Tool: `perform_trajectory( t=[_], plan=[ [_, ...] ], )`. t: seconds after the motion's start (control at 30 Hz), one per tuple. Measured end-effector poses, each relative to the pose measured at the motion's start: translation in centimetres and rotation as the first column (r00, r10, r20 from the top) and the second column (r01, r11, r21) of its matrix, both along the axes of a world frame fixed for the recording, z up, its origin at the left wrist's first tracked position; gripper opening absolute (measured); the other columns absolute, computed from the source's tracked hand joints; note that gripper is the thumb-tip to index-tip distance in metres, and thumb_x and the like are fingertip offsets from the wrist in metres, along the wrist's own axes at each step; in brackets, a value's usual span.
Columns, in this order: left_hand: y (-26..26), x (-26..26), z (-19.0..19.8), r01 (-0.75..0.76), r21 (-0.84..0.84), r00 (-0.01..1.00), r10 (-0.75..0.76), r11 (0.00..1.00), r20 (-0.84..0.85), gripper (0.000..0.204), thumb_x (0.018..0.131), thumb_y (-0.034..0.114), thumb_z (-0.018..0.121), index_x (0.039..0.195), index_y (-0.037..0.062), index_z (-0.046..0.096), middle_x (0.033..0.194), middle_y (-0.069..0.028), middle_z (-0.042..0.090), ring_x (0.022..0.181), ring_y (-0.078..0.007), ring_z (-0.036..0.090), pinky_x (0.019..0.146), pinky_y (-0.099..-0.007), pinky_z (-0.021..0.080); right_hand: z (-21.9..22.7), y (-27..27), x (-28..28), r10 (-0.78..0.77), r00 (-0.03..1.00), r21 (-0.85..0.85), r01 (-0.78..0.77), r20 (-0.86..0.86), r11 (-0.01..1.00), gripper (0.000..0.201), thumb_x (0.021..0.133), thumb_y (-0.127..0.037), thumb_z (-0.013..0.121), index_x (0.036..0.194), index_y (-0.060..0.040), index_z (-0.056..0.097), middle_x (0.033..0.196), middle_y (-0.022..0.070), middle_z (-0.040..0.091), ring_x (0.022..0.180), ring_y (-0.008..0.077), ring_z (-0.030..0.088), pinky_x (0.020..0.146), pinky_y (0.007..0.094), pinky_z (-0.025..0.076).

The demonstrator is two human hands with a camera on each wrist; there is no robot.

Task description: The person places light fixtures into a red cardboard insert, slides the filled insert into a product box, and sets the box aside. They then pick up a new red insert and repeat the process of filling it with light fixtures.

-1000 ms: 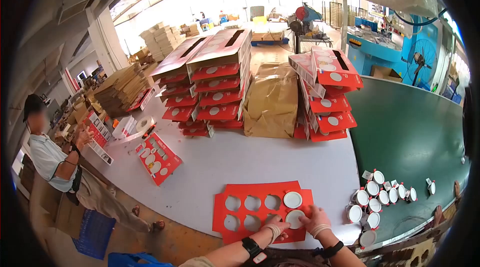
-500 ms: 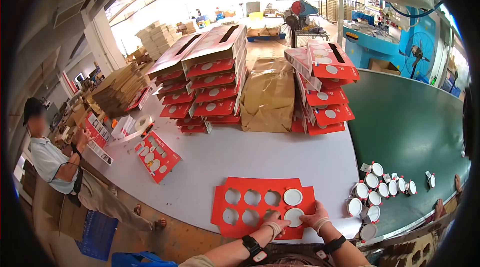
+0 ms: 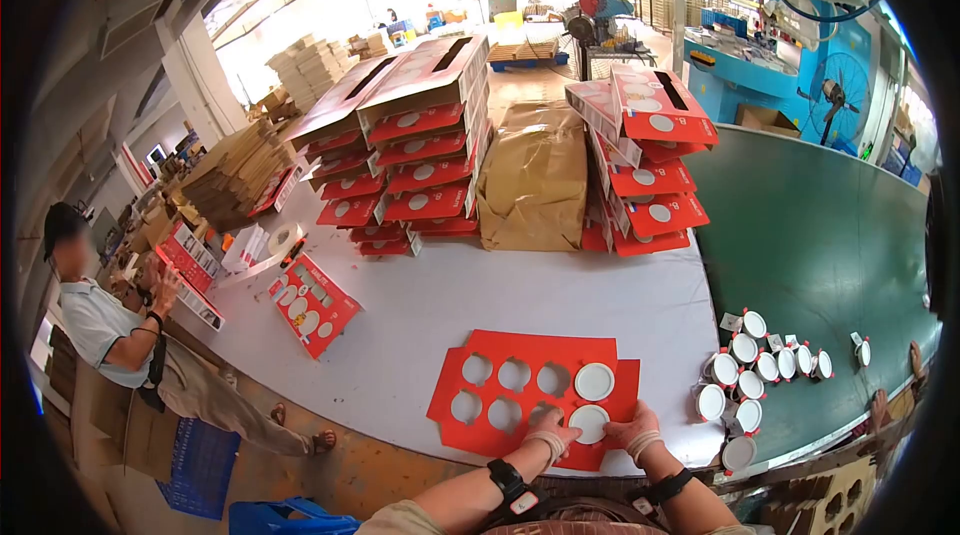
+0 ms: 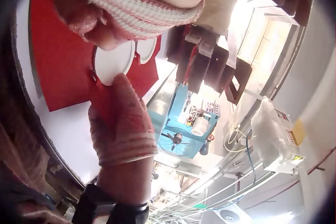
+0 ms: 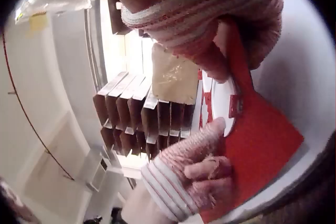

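Observation:
A red cardboard sheet [image 3: 516, 342] with two rows of round holes lies before me. White round downlights fill its rightmost pair: a far one [image 3: 594, 382] and a near one [image 3: 589, 424]. My left hand [image 3: 548, 432] is on the left of the near light, its thumb at the rim and the other fingers curled by the sheet in the right wrist view. Opposite, my right hand [image 3: 634, 427] grips the sheet's right edge, thumb on the light's rim and fingers beneath the card. The underside of the light is hidden. Both hands wear striped bands [image 5: 167, 190].
Several loose downlights [image 3: 745, 385] sit at right, mostly on the green surface [image 3: 800, 235]. Stacked red-and-white boxes [image 3: 425, 150] and a brown wrapped parcel [image 3: 533, 180] stand behind. A red printed box [image 3: 315, 305] lies left. Beyond, another person [image 3: 105, 320] handles a similar box.
The head view has tilted slightly. The red sheet has turned a little, its left end now farther from me. Both hands stay at the near light.

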State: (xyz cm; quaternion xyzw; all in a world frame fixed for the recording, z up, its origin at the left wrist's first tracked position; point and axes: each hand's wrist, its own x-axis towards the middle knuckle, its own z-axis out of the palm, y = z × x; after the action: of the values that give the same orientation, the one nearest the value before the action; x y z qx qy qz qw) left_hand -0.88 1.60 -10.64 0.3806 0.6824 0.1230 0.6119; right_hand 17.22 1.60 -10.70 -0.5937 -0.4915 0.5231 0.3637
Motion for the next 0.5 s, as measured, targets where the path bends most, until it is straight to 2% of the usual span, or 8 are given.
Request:
perform_trajectory(
  t=[0.03,0.1,0.13,0.17,0.23,0.37,0.43,0.5],
  plan=[
    [0.3,-0.1,0.2,0.023,0.015,0.998,-0.022,1.0,-0.053,0.071,0.081,0.023,0.063,0.14,0.0079,0.027,0.065,-0.0091,0.059,0.045,-0.0161,0.056,0.036,-0.0294,0.041,0.1,0.2,0.7,0.0,1.0,-0.001,0.0,0.0,1.0,0.044,0.071,-0.008,0.073,0.109,-0.0005,0.053,0.103,0.0105,0.064,0.09,0.0176,0.062,0.079,0.0297,0.051],
    [1.5,-1.1,0.7,-0.023,0.02,0.999,0.024,1.0,-0.044,0.07,0.081,0.023,0.063,0.139,0.0082,0.028,0.064,-0.0091,0.06,0.045,-0.0161,0.056,0.036,-0.0294,0.042,0.3,1.1,3.7,0.055,0.92,-0.139,0.0,0.388,0.99,0.038,0.069,-0.014,0.073,0.103,-0.007,0.058,0.096,0.0115,0.064,0.084,0.0228,0.063,0.075,0.0329,0.05],
    [1.7,-1.5,0.8,-0.066,0.021,0.997,0.067,0.998,-0.032,0.069,0.081,0.023,0.063,0.139,0.0086,0.029,0.064,-0.0091,0.06,0.045,-0.0161,0.056,0.036,-0.0294,0.042,0.6,1.4,5.6,-0.045,0.816,0.019,0.042,0.576,0.999,0.035,0.069,-0.016,0.073,0.101,-0.0091,0.059,0.095,0.0113,0.062,0.085,0.0252,0.061,0.076,0.0351,0.049],
    [2.1,-2.1,0.2,-0.08,0.005,0.996,0.08,0.997,-0.029,0.067,0.081,0.021,0.061,0.138,0.0074,0.029,0.064,-0.009,0.06,0.045,-0.0159,0.056,0.036,-0.0288,0.043,1.4,1.6,7.5,-0.17,0.672,0.184,0.051,0.721,0.982,0.033,0.069,-0.019,0.072,0.098,-0.0111,0.059,0.095,0.0112,0.06,0.085,0.0276,0.059,0.076,0.0372,0.048],
    [2.7,-2.5,-0.1,-0.077,-0.001,0.997,0.077,0.997,-0.011,0.066,0.082,0.019,0.059,0.138,0.0038,0.028,0.066,-0.0101,0.061,0.047,-0.0159,0.058,0.036,-0.0286,0.044,5.0,1.7,10.2,-0.221,0.262,0.235,-0.023,0.939,0.972,0.033,0.066,-0.023,0.071,0.095,-0.0104,0.06,0.097,0.0095,0.057,0.092,0.0296,0.053,0.081,0.04,0.045],
    [3.4,-2.0,0.3,-0.03,0.001,0.998,0.03,1.0,0.062,0.067,0.082,0.018,0.057,0.138,0.0008,0.025,0.072,-0.0123,0.063,0.049,-0.0163,0.061,0.037,-0.0288,0.045,4.5,1.6,12.6,-0.113,0.198,0.097,0.089,0.974,0.991,0.038,0.064,-0.028,0.072,0.096,-0.0105,0.06,0.102,0.0094,0.056,0.097,0.0302,0.05,0.083,0.0402,0.043],
    [3.0,-1.6,1.8,-0.005,-0.035,0.998,0.007,0.999,0.061,0.07,0.081,0.02,0.057,0.138,-0.0002,0.022,0.082,-0.0165,0.064,0.051,-0.0169,0.062,0.038,-0.028,0.047,4.9,1.2,12.7,-0.098,0.251,0.108,-0.024,0.963,0.994,0.041,0.065,-0.029,0.07,0.099,-0.0093,0.06,0.105,0.01,0.055,0.1,0.0302,0.048,0.084,0.041,0.042],
    [2.9,-1.7,1.3,0.002,-0.021,1.0,-0.001,1.0,0.031,0.071,0.08,0.021,0.057,0.139,-0.0002,0.022,0.087,-0.0174,0.064,0.053,-0.0179,0.063,0.04,-0.0286,0.048,5.0,0.7,12.2,-0.082,0.205,0.101,-0.083,0.975,0.991,0.04,0.067,-0.028,0.068,0.101,-0.0089,0.059,0.106,0.0105,0.054,0.1,0.0303,0.048,0.084,0.0409,0.042]
  ],
)
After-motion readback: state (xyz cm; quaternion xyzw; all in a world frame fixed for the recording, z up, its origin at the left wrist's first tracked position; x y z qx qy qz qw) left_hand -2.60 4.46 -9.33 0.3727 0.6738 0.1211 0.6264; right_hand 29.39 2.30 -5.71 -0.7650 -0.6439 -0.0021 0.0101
